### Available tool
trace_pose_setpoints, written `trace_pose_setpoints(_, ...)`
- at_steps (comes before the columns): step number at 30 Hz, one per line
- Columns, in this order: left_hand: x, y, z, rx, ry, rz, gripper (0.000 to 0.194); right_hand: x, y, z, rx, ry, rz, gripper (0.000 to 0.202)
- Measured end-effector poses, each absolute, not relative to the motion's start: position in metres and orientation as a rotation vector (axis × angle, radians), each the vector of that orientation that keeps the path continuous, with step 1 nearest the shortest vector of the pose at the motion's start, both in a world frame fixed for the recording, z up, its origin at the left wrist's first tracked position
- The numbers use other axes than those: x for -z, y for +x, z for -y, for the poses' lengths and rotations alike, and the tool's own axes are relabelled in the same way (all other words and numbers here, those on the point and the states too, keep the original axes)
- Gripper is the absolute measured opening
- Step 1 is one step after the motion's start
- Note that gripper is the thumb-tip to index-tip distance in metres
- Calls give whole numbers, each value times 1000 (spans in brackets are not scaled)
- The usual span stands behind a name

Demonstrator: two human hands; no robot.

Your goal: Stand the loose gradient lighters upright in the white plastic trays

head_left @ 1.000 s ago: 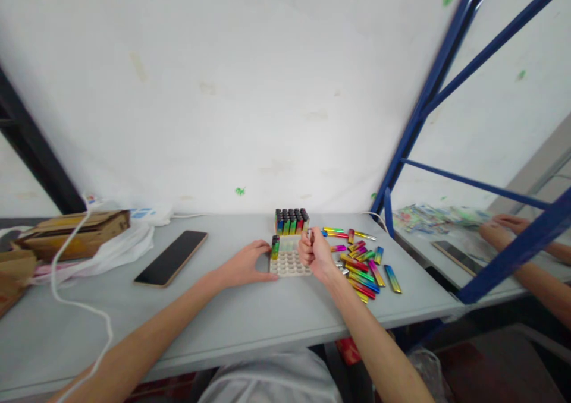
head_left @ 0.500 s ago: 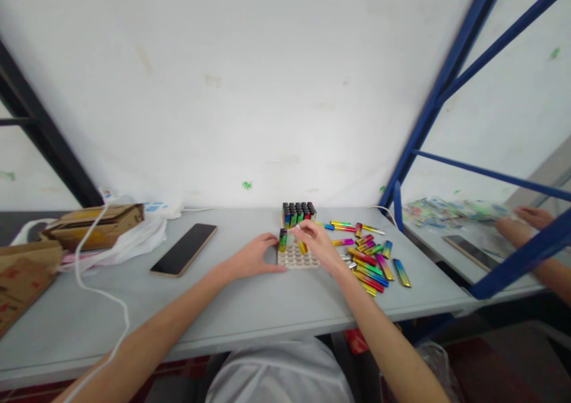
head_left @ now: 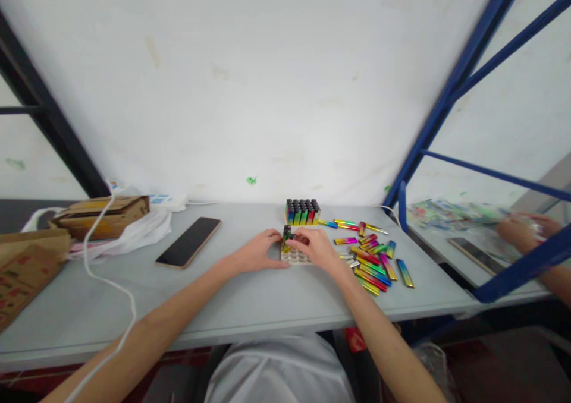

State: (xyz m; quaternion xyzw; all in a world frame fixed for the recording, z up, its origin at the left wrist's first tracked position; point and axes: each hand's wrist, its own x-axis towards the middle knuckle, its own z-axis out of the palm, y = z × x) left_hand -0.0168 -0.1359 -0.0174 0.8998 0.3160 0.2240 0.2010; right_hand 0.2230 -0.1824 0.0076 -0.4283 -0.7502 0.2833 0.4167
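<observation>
A pale tray with rows of holes [head_left: 297,259] lies on the table before me. My left hand [head_left: 259,252] grips its left end, thumb at the front corner and fingers at the back. A black-topped, green-and-yellow lighter [head_left: 286,239] stands upright in the tray's back left corner. Just right of it, my right hand [head_left: 314,245] pinches another lighter [head_left: 292,236]; only its dark top shows and the fingers hide the rest. Behind the tray stands a block of upright lighters [head_left: 303,213] with black tops. Shiny multicoloured lighter sleeves [head_left: 372,266] lie loose to the right.
A phone [head_left: 190,242] lies to the left, with cardboard boxes [head_left: 104,216], a plastic bag [head_left: 151,230] and a white cable [head_left: 127,290] farther left. A blue metal frame [head_left: 413,147] rises at the right; beyond it, a co-worker's hands [head_left: 520,230] are above another phone [head_left: 475,255].
My right hand has lowered and turned over the tray's back left part, bringing the lighter beside the standing one. My left hand keeps its place on the tray. The view has shifted slightly.
</observation>
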Motion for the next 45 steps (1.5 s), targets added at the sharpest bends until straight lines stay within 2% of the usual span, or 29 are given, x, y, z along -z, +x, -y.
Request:
trace_pose_setpoints(8,19,-17,136,-636,2525,-879,67,0,209,182,-404,-1341,1910,28)
trace_pose_setpoints(13,17,-18,136,-612,2529,-876,67,-1,211,184,-410,-1377,1994,42)
trace_pose_setpoints(18,18,-19,134,-624,2523,-905,71,-10,237,176,-399,-1282,1985,46)
trace_pose_setpoints(24,17,-18,135,-612,2516,-923,72,-21,302,163,-206,-1635,2016,20)
trace_pose_setpoints(28,15,-17,136,-594,2496,-924,71,-24,351,167,-182,-1880,2006,24)
trace_pose_setpoints(35,15,-18,136,-593,2504,-916,71,-20,377,169,-430,-1787,2120,25)
trace_pose_setpoints(40,15,-19,136,-557,2518,-936,73,-21,365,167,-391,-1701,2005,7)
trace_pose_setpoints(42,14,-19,136,-561,2516,-933,72,-24,360,168,-346,-1600,1939,13)
trace_pose_setpoints(45,14,-19,137,-567,2513,-932,70,-30,351,171,-435,-1460,1793,32)
